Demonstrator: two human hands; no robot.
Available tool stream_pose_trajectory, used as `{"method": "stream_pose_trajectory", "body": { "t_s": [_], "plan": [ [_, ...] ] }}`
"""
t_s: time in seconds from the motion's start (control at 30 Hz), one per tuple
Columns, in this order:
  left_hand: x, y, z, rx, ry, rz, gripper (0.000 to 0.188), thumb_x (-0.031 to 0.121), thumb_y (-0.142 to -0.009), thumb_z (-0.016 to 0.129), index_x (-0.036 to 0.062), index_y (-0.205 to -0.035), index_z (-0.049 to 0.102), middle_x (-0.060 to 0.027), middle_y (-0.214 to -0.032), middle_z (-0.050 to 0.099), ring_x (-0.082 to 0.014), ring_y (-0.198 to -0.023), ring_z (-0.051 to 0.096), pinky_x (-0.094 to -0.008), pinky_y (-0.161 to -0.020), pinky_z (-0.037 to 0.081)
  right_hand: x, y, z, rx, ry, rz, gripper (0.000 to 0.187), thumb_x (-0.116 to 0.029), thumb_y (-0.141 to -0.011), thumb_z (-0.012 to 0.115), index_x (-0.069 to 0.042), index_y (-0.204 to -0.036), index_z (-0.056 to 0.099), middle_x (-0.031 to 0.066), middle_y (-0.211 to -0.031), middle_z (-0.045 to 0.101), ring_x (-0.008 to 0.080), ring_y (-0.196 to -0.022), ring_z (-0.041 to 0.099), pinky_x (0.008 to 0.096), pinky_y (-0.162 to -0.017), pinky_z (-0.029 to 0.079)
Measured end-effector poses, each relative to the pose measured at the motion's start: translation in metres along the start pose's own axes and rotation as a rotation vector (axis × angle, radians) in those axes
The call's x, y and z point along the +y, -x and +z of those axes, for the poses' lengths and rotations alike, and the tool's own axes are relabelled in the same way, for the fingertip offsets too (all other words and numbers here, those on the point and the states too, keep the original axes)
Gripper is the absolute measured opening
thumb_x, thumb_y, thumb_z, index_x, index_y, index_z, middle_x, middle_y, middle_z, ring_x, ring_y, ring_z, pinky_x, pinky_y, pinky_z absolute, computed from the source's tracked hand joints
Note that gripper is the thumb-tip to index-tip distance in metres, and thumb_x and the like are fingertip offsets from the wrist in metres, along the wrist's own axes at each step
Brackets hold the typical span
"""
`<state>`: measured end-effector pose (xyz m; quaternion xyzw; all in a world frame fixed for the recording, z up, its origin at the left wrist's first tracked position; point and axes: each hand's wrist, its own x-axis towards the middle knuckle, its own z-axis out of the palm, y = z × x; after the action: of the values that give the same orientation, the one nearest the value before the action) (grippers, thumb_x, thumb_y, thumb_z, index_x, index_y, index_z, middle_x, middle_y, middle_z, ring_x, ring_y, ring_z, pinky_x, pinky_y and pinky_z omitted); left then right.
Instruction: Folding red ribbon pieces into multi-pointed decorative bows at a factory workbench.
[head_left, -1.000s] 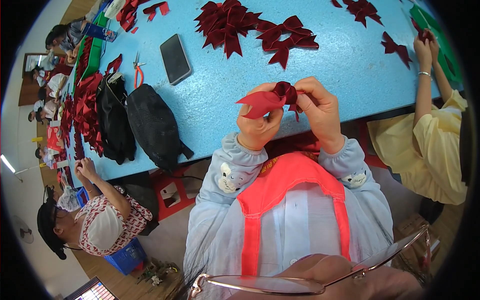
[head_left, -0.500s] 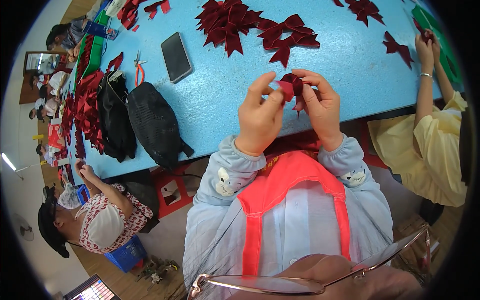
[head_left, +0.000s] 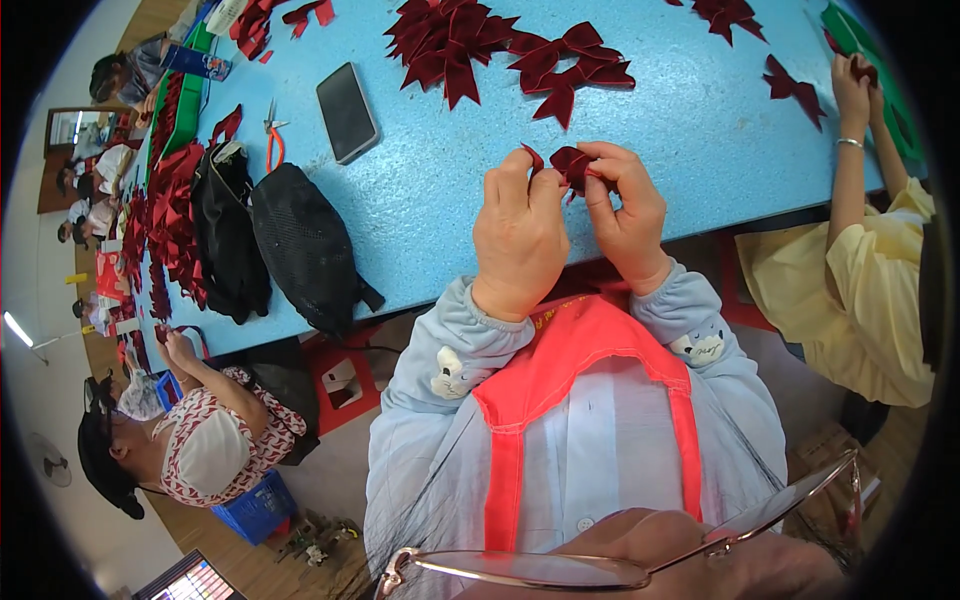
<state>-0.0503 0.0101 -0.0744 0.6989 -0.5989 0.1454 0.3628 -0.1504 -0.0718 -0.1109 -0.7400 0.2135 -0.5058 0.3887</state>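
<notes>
Between my two hands, above the near edge of the blue table (head_left: pixel 440 215), is a dark red velvet ribbon bow (head_left: pixel 572 168). My left hand (head_left: pixel 520 225) is closed, its fingertips pinching the left part of the ribbon. Thumb and index finger of my right hand (head_left: pixel 630 205) squeeze the bow's right side. My fingers cover part of the bow. Just beyond my hands lie a pair of finished-looking bows (head_left: pixel 572 70), beside a larger pile of dark red bows (head_left: pixel 448 45).
Left of my hands are a black phone (head_left: pixel 348 113), orange-handled pliers (head_left: pixel 274 145), a black mesh pouch (head_left: pixel 303 240) and a black bag (head_left: pixel 232 230). Red ribbon pieces (head_left: pixel 177 225) are heaped farther left. Co-workers sit on both sides; one in yellow (head_left: pixel 880 290) reaches toward a green tray (head_left: pixel 880 90).
My left hand has turned, its fingers curling in over the ribbon. The ribbon's pale underside, which faced me before, is now mostly turned out of sight.
</notes>
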Motion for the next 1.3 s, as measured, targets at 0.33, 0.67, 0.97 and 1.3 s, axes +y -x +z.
{"method": "stream_pose_trajectory", "body": {
  "t_s": [0.33, 0.67, 0.97, 1.3],
  "plan": [
    [-0.004, -0.002, -0.008, -0.319, 1.427, -1.25, 0.014, 0.015, -0.088, 0.053, 0.0018, -0.086, 0.055, -0.0073, -0.081, 0.058, -0.0183, -0.067, 0.057, -0.0287, -0.051, 0.046, 0.006, 0.007, 0.004, 0.032, 0.163, -0.119, 0.014, 0.005, -0.078, 0.059, -0.001, -0.091, 0.055, 0.0124, -0.097, 0.062, 0.0202, -0.077, 0.061, 0.0261, -0.064, 0.05],
    [-0.016, 0.009, -0.004, -0.351, 1.688, -1.344, 0.022, 0.024, -0.089, 0.054, 0.0016, -0.092, 0.055, -0.0056, -0.085, 0.058, -0.0115, -0.068, 0.055, -0.0243, -0.052, 0.045, 0.002, 0.005, 0.006, 0.068, 0.23, -0.239, 0.017, 0.007, -0.077, 0.059, -0.001, -0.091, 0.055, 0.0123, -0.095, 0.062, 0.022, -0.08, 0.062, 0.0276, -0.066, 0.05],
    [0.005, 0.017, -0.003, -0.12, 0.993, -0.857, 0.02, 0.012, -0.083, 0.064, 0.0028, -0.099, 0.055, -0.0046, -0.086, 0.06, -0.0082, -0.071, 0.055, -0.0225, -0.059, 0.045, 0.003, 0.004, 0.001, 0.045, 0.194, -0.146, 0.017, 0.008, -0.076, 0.059, -0.001, -0.09, 0.054, 0.0124, -0.097, 0.061, 0.0188, -0.081, 0.059, 0.0271, -0.068, 0.049],
    [0.001, 0.021, 0.004, 0.062, 1.357, -0.926, 0.02, 0.008, -0.082, 0.064, -0.0003, -0.098, 0.055, -0.0062, -0.092, 0.059, -0.009, -0.078, 0.056, -0.0217, -0.065, 0.046, -0.002, -0.001, -0.009, -0.253, -0.191, 0.068, 0.021, 0.006, -0.078, 0.058, -0.001, -0.096, 0.05, 0.014, -0.114, 0.054, 0.0173, -0.092, 0.055, 0.0275, -0.076, 0.047]
  ]
}}
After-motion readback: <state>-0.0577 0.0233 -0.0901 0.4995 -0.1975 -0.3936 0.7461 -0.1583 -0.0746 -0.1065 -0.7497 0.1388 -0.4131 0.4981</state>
